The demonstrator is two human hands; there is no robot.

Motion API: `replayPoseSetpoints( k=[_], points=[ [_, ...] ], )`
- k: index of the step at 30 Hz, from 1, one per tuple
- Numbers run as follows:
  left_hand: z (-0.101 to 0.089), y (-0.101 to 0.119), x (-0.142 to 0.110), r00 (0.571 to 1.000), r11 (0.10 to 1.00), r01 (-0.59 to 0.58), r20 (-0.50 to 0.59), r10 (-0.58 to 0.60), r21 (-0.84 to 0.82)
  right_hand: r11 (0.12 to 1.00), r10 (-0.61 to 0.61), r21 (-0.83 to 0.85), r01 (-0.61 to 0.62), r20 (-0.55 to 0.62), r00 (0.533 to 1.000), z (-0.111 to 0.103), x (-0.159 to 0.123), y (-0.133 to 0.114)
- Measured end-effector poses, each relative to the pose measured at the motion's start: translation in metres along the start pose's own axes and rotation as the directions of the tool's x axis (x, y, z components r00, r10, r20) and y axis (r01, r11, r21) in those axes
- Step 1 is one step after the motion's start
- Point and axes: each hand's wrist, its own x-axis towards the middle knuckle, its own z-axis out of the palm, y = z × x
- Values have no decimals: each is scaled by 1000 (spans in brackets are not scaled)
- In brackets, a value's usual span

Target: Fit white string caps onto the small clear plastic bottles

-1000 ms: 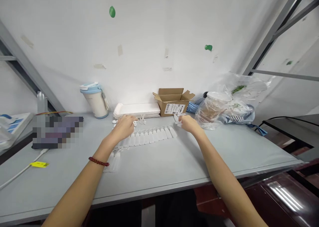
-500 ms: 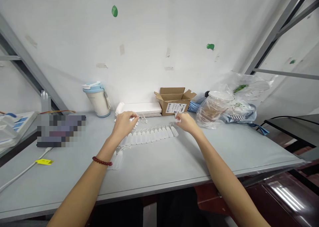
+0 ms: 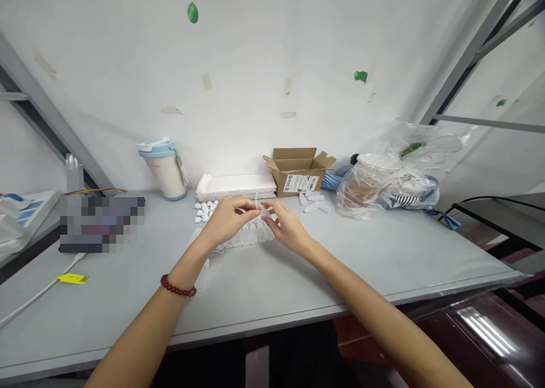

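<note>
Near the surface's (image 3: 272, 288) front-left, a translucent piece (image 3: 204, 275) lies by the left wrist. Beyond, a row (image 3: 244, 237) of smooth, rounded ones is laid out; above it the left hand (image 3: 227, 220) pinches a thin cord (image 3: 256, 197), the right hand (image 3: 289, 229) a filmy piece (image 3: 263, 211). Chunky white bits (image 3: 204, 211) and loose pieces (image 3: 313, 207), outside the row, lie toward the back edge, near the cardboard box (image 3: 296, 178).

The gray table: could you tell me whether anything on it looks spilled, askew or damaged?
Nothing looks spilled or damaged, but the small white pieces by the cardboard box lie askew, at mixed angles.
</note>
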Motion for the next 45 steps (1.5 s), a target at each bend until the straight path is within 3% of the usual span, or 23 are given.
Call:
replayPoseSetpoints(
  k=[6, 11, 22, 28, 34, 42, 45],
  points=[
    [1, -3, 0, 996, 988, 0, -88, -14, -154, 999, 5, 35, -5, 5, 1000, 1, -1, 0],
    [5, -1, 0, 997, 984, 28, -69, -41, -178, 994, 41, 106, -35, -49, 998, 1, -1, -4],
    [3, -9, 1, 999, 975, 37, 9, -36, -219, 973, 122, 199, -120, 1, 993, -1, -1, -8],
    [4, -5, 1, 998, 971, 59, 20, -56, -233, 970, 120, 216, -111, -28, 992, -5, 1, -12],
    [5, -3, 0, 997, 950, 79, 41, -70, -302, 931, 216, 311, -190, -48, 975, -4, 0, -17],
    [7, -7, 1, 997, 961, 78, 19, -75, -266, 882, 306, 379, -281, -7, 952, -1, 0, -22],
    [8, -11, 2, 995, 997, 57, -79, -61, -51, 868, 329, 390, -307, 11, 944, -1, 1, -19]
  ],
)
